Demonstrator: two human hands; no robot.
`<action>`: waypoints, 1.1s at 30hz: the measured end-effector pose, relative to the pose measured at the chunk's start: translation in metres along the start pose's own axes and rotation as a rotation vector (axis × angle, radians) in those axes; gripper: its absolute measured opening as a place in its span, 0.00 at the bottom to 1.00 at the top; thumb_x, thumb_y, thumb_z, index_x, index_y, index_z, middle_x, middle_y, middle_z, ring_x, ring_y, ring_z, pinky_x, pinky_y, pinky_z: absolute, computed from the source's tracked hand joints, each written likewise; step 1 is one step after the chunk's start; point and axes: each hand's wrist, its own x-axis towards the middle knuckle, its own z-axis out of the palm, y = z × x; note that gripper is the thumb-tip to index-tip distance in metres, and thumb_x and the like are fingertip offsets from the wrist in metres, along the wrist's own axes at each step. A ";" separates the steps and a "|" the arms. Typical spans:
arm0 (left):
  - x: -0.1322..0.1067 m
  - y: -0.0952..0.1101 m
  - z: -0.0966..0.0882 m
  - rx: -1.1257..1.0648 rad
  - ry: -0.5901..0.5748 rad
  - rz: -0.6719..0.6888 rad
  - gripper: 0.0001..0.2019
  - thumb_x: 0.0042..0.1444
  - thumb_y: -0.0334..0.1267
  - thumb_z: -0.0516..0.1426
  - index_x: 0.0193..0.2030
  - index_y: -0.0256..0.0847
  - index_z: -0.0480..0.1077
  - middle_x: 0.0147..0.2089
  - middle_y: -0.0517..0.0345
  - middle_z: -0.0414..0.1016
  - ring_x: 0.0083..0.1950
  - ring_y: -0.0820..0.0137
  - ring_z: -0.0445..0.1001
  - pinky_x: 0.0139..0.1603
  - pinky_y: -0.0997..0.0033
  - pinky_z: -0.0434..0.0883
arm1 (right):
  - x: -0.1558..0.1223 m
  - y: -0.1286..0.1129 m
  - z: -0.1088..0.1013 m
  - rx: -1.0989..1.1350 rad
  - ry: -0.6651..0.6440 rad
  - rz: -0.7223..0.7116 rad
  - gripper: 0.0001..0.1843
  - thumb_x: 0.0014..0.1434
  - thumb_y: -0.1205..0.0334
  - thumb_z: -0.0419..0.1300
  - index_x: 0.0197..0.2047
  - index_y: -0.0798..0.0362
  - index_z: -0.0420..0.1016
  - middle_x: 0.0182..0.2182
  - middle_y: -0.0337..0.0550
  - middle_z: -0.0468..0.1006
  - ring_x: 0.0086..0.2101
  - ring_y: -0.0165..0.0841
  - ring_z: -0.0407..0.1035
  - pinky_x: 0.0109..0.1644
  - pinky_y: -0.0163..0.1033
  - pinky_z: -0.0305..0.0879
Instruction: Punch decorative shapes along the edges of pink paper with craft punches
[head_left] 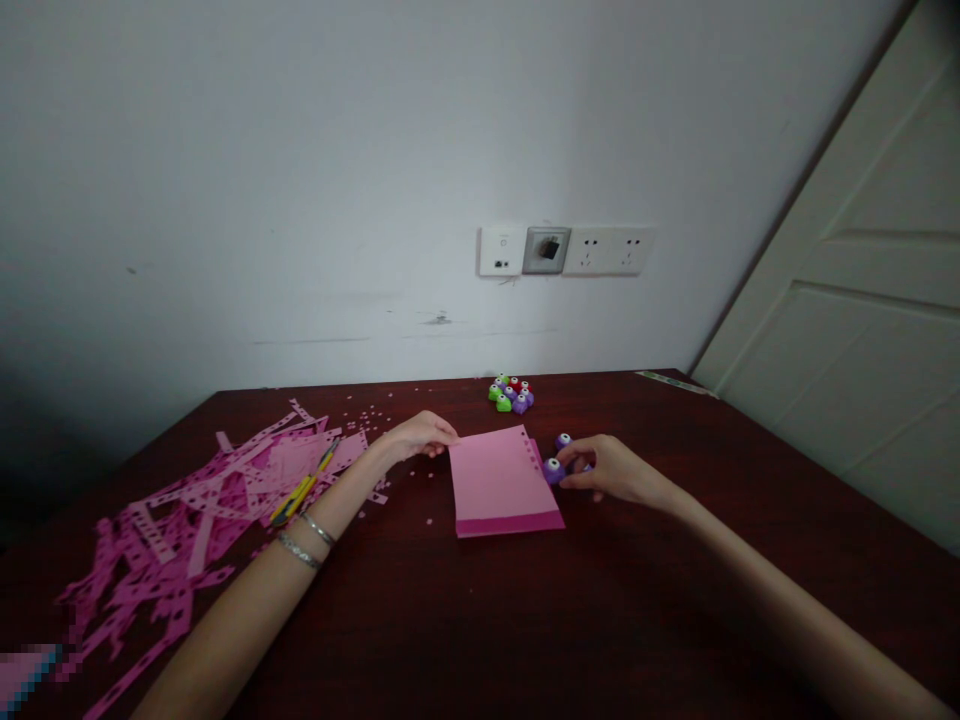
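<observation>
A light pink sheet of paper lies on the table over a darker pink sheet, which shows along the bottom and right. Small punched holes run down the light sheet's right edge. My left hand pinches its upper left corner. At the right edge, my right hand has its fingers closed on a small purple craft punch with a white button, which touches the paper's edge. Just behind it stands another purple punch. The fingers partly hide something purple beside them.
Pink paper strips and scraps are heaped on the left, with a yellow cutter knife on top. Several green, red and purple punches cluster near the wall. A ruler-like strip lies at the back right. Wall sockets sit above the dark table.
</observation>
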 end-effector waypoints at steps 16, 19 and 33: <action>-0.002 0.003 0.005 0.001 0.002 -0.004 0.09 0.39 0.37 0.62 0.27 0.34 0.73 0.17 0.62 0.64 0.19 0.79 0.58 0.22 0.74 0.56 | -0.001 -0.003 0.003 0.021 -0.032 -0.016 0.15 0.46 0.63 0.63 0.39 0.57 0.76 0.24 0.39 0.73 0.23 0.27 0.67 0.18 0.28 0.68; -0.001 0.003 0.007 -0.004 0.004 0.009 0.09 0.38 0.37 0.62 0.27 0.33 0.73 0.17 0.62 0.64 0.19 0.80 0.58 0.22 0.75 0.56 | -0.001 -0.004 0.004 0.015 -0.036 -0.019 0.15 0.45 0.63 0.64 0.39 0.57 0.76 0.24 0.39 0.74 0.22 0.27 0.66 0.18 0.28 0.68; 0.009 -0.009 0.011 0.098 0.035 0.032 0.10 0.39 0.37 0.61 0.29 0.33 0.73 0.17 0.62 0.67 0.18 0.80 0.61 0.20 0.77 0.60 | 0.004 0.004 0.019 0.002 -0.080 0.009 0.18 0.44 0.60 0.65 0.41 0.57 0.75 0.27 0.42 0.76 0.22 0.26 0.67 0.18 0.28 0.68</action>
